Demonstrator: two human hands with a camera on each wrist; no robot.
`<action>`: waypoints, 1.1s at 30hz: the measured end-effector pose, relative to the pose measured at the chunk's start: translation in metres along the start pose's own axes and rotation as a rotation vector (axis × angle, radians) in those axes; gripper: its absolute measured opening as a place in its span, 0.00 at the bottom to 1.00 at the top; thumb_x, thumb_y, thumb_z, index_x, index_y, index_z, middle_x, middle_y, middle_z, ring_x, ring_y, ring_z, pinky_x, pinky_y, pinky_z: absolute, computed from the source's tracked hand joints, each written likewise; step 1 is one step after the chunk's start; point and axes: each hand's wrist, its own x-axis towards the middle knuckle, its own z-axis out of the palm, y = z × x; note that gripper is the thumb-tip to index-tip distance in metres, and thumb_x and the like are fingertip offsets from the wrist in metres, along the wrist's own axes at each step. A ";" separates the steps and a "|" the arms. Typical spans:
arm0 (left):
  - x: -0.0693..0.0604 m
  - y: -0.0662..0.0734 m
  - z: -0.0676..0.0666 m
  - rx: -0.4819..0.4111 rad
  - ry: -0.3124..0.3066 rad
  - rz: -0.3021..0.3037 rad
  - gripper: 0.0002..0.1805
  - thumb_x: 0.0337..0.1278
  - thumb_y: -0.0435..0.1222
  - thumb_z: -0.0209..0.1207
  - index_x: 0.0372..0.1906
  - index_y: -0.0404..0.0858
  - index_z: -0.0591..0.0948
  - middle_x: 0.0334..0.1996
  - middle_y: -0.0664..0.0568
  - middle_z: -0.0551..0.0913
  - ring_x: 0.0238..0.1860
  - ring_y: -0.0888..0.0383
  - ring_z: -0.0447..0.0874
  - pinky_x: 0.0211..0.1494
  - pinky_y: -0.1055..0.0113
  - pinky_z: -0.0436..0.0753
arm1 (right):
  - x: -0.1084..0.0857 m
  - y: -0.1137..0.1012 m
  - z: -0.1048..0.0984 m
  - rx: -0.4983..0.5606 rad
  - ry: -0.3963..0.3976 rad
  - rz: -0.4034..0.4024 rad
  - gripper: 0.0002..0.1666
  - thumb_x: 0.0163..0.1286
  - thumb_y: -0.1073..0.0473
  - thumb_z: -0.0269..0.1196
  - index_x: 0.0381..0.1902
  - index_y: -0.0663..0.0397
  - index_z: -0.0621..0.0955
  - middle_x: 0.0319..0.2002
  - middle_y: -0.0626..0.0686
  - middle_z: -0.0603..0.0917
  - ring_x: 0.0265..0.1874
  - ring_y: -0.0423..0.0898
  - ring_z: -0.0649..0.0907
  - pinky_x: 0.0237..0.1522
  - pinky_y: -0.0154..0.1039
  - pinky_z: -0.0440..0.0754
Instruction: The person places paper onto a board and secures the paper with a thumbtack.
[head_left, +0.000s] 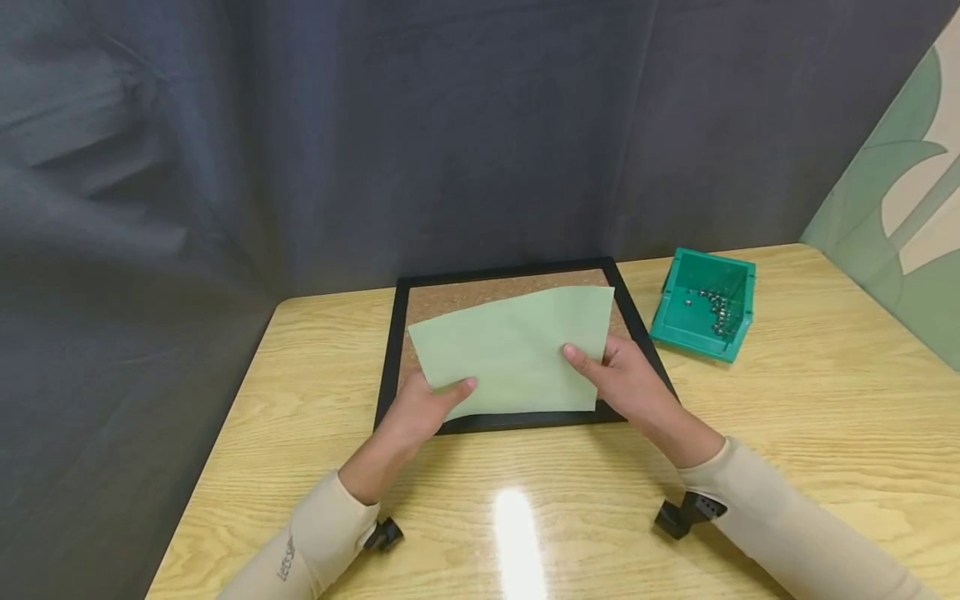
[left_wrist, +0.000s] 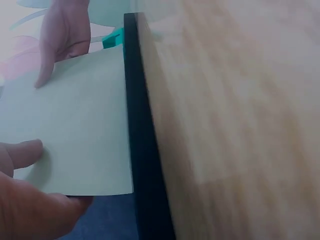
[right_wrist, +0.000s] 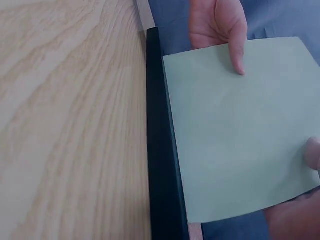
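A plain pale green sheet of paper is held up by both hands over a cork board with a black frame. My left hand pinches the sheet's lower left edge, thumb on the near face and fingers behind. At the right edge my right hand pinches it the same way, its fingers mostly hidden by the paper. In the right wrist view the sheet bows slightly, its long edge beside the black frame. Much of the cork is covered from sight by the paper.
A green plastic bin with several small metallic pins stands right of the board on the wooden table. Dark cloth hangs behind and along the left side. A wall with a leaf pattern is at the right.
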 end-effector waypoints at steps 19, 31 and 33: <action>0.000 0.008 -0.006 0.017 -0.001 0.032 0.25 0.68 0.35 0.60 0.68 0.46 0.72 0.65 0.50 0.75 0.70 0.50 0.71 0.71 0.47 0.69 | -0.003 -0.005 0.002 -0.036 0.067 -0.042 0.24 0.74 0.48 0.60 0.57 0.60 0.81 0.53 0.63 0.86 0.40 0.32 0.86 0.31 0.42 0.84; -0.005 0.008 -0.004 0.030 0.028 0.075 0.27 0.68 0.36 0.60 0.69 0.48 0.70 0.67 0.51 0.74 0.72 0.50 0.69 0.72 0.47 0.68 | -0.003 -0.004 0.002 -0.071 0.047 -0.077 0.21 0.73 0.49 0.61 0.54 0.57 0.84 0.54 0.59 0.86 0.43 0.30 0.84 0.32 0.35 0.81; -0.004 0.006 -0.004 0.037 0.027 0.080 0.27 0.69 0.36 0.59 0.70 0.47 0.69 0.68 0.50 0.73 0.72 0.49 0.68 0.73 0.47 0.67 | -0.002 -0.003 0.002 -0.050 0.018 -0.085 0.21 0.74 0.51 0.60 0.56 0.58 0.83 0.56 0.59 0.85 0.46 0.29 0.84 0.40 0.32 0.82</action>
